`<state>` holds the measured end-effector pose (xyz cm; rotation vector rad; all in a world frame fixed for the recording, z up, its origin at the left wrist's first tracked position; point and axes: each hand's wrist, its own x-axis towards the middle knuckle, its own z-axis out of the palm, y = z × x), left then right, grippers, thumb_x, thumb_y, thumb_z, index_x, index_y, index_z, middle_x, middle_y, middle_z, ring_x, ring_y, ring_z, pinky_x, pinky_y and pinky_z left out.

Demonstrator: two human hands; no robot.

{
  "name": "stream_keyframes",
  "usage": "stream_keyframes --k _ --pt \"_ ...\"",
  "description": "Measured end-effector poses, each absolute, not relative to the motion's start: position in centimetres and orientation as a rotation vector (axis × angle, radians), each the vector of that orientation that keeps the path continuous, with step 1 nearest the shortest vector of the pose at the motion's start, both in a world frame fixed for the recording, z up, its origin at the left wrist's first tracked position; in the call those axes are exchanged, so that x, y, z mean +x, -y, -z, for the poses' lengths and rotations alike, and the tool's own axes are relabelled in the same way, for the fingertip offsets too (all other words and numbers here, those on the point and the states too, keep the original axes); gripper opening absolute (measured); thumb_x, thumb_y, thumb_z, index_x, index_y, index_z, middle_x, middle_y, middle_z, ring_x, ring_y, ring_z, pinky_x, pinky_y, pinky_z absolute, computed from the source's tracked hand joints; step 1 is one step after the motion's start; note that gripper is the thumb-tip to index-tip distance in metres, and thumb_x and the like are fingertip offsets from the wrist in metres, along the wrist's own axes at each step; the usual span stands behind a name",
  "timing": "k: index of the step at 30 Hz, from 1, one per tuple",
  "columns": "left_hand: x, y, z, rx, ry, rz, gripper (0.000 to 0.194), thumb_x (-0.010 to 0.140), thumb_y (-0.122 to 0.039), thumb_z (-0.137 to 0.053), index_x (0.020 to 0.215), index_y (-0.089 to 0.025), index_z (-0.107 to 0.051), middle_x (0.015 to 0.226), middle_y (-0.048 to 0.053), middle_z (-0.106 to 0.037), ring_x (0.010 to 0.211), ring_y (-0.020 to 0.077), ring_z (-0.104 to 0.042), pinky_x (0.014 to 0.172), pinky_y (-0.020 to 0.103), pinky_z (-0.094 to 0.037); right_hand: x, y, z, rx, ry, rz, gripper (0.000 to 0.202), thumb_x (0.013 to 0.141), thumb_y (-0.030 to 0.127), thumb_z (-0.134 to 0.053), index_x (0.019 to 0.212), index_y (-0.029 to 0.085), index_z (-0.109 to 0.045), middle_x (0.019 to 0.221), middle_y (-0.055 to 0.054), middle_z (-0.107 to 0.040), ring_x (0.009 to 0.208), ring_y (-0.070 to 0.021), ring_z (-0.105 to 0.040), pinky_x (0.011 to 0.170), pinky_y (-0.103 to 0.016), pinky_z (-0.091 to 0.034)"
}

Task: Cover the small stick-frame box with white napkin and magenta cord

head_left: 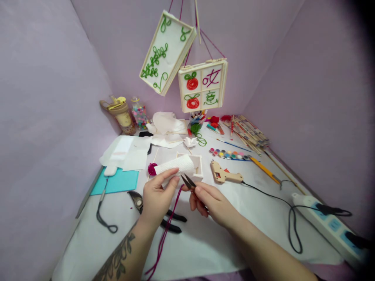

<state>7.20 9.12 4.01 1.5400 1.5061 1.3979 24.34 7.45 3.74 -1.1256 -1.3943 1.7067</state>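
A white textured roll (185,164), seemingly paper, lies at the middle of the table, and my left hand (159,191) pinches its near edge between thumb and fingers. Small dark-bladed scissors (188,182) are in my right hand (205,198), their blades parted and pointing at the roll's near edge. Magenta cord (164,238) hangs from near my right fingers toward the front of the table. Behind the roll stands a small white open box (198,168). A magenta yarn ball (152,169) sits at the roll's left end.
Black-handled pruners (175,227) lie under my left wrist. A glue gun (224,173) with its cord rests to the right, near paint pots (228,154) and a power strip (331,226). Two decorated frames (202,86) hang above. A cup (124,117) stands back left.
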Motion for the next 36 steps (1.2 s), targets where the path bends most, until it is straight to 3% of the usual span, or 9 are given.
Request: stream_keyframes --k 8,17,32,36 --pt "7.0 -9.5 -3.6 1.335 -1.503 -1.326 0.032 0.075 -0.033 -0.073 0.103 -0.017 -0.075 0.099 0.007 -0.077 0.095 0.0223 -0.072 0.091 0.034 -0.056 24.3 -7.4 -3.8 -1.112 1.378 -1.746 0.049 0.09 0.056 -0.044 0.104 0.013 -0.062 0.062 0.001 -0.059 0.039 -0.0076 -0.038 0.042 -0.024 -0.028" --pt "7.2 -9.2 -3.9 1.451 -1.513 -1.318 0.026 0.077 -0.03 -0.07 0.1 -0.019 -0.076 0.101 0.006 -0.077 0.096 0.0213 -0.072 0.089 0.031 -0.057 24.2 -7.3 -3.4 -1.114 1.34 -1.743 0.046 0.091 0.054 -0.042 0.103 0.013 -0.061 0.061 0.001 -0.059 0.037 -0.0072 -0.039 0.041 -0.024 -0.027" --pt "7.6 -8.4 -3.8 1.992 -1.416 -1.487 0.024 0.082 -0.012 -0.068 0.104 -0.02 -0.074 0.077 -0.001 -0.077 0.068 0.0113 -0.072 0.069 0.018 -0.058 23.9 -7.2 -3.3 -1.099 1.269 -1.746 0.048 0.09 0.056 -0.043 0.103 0.013 -0.059 0.06 0.002 -0.058 0.036 -0.0066 -0.037 0.04 -0.022 -0.026" --pt "7.6 -8.3 -4.0 2.129 -1.323 -1.587 0.023 0.083 -0.011 -0.068 0.103 -0.02 -0.072 0.082 -0.001 -0.078 0.068 0.0102 -0.072 0.068 0.017 -0.059 24.0 -7.0 -2.8 -1.018 1.371 -1.635 0.049 0.093 0.058 -0.043 0.107 0.014 -0.059 0.064 0.001 -0.058 0.043 -0.008 -0.04 0.043 -0.023 -0.03"
